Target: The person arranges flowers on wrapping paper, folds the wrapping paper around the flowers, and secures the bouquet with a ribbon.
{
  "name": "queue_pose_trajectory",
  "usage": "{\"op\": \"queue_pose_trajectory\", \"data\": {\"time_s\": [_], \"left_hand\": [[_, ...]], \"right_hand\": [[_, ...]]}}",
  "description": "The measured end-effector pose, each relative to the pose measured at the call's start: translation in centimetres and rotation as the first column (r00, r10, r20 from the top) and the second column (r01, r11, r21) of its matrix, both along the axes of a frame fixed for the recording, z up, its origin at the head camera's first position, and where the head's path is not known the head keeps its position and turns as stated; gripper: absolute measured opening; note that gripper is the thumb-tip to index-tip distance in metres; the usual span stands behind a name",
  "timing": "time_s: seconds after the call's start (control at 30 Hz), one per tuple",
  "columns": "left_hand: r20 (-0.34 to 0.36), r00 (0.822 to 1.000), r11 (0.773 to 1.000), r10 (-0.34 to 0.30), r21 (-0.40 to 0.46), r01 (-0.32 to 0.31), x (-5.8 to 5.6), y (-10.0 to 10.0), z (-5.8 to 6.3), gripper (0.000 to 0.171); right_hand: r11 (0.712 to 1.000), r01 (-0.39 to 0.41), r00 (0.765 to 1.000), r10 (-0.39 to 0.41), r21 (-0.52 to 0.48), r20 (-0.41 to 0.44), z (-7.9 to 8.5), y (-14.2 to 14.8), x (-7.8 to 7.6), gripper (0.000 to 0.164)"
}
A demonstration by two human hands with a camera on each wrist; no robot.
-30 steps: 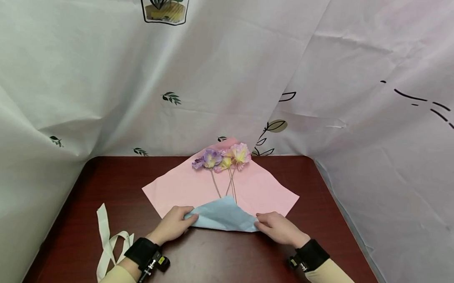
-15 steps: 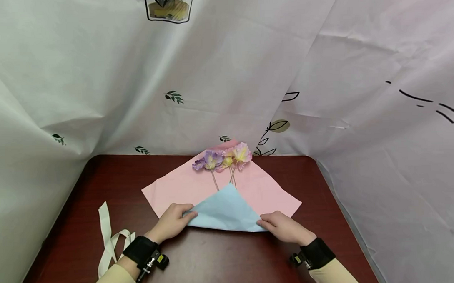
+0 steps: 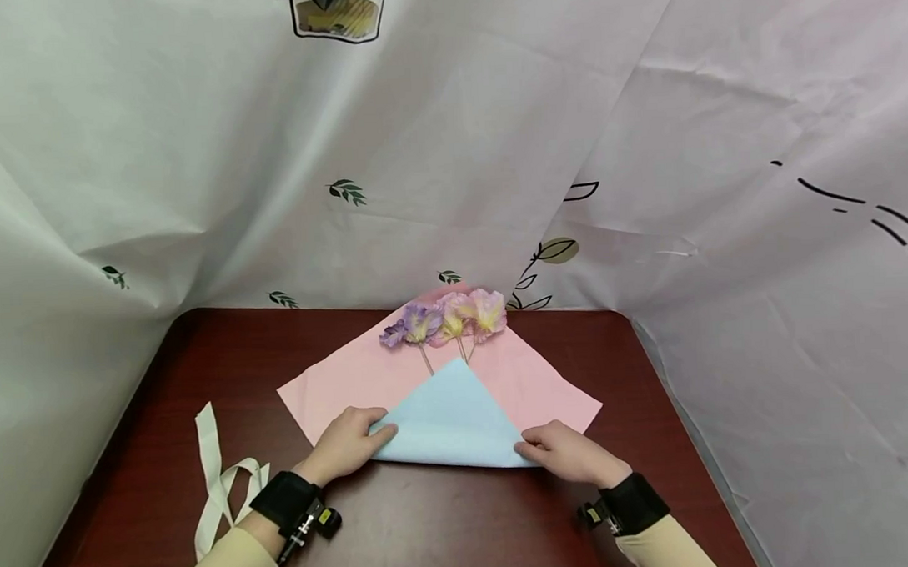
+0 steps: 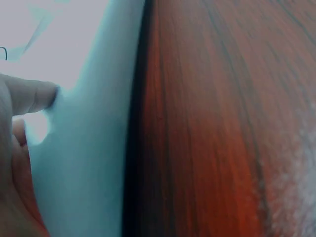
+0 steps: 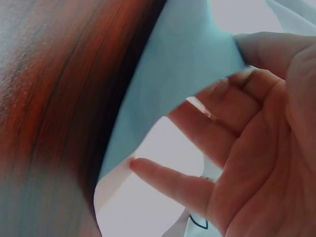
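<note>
**Both corners of the blue sheet (image 3: 453, 421) between my fingers**

From my head view, my left hand (image 3: 348, 441) pinches the sheet's left corner and my right hand (image 3: 568, 453) pinches its right corner. The sheet rises to a peak over the pink paper (image 3: 330, 392), its straight folded edge toward me. Purple, yellow and pink flowers (image 3: 455, 318) lie on the paper's far part, their stems (image 3: 426, 359) running under that peak. White ribbon (image 3: 211, 475) lies loose on the dark red counter (image 3: 417, 527), near my left forearm.

At my left wrist, my thumb presses the sheet's surface; the folded edge runs along the counter.

At my right wrist, my thumb lies over the sheet's edge, with fingers below it, the lower ones spread.
</note>
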State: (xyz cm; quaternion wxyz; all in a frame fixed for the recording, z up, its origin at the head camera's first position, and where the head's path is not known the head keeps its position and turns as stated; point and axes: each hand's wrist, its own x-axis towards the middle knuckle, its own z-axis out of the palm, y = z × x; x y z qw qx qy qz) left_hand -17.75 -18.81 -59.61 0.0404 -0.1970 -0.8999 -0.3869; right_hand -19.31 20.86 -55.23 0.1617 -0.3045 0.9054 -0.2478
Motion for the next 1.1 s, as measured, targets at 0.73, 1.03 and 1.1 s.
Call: {"op": "queue_pose_trajectory", "data": {"time_s": [0.73, 1.03, 1.1], "left_hand": [[0.015, 0.989, 0.985, 0.146, -0.101, -0.143, -0.6, 0.5, -0.3, 0.039], [-0.039, 0.976, 0.971, 0.215, -0.099, -0.218, -0.8, 1.2, -0.7, 0.022], [-0.11, 0.976, 0.975, 0.186, -0.101, -0.197, -0.8, 1.4, -0.8, 0.039]], "right_hand": [[0.973, 0.232, 0.958, -0.23, -0.004, -0.171, -1.7, -1.3, -0.3, 0.024], [0.95, 0.313, 0.935, -0.304, 0.017, -0.182, -2.1, -1.7, -0.4, 0.025], [0.944, 0.329, 0.93, -0.318, 0.028, -0.182, -2.3, -1.9, -0.5, 0.026]]}}
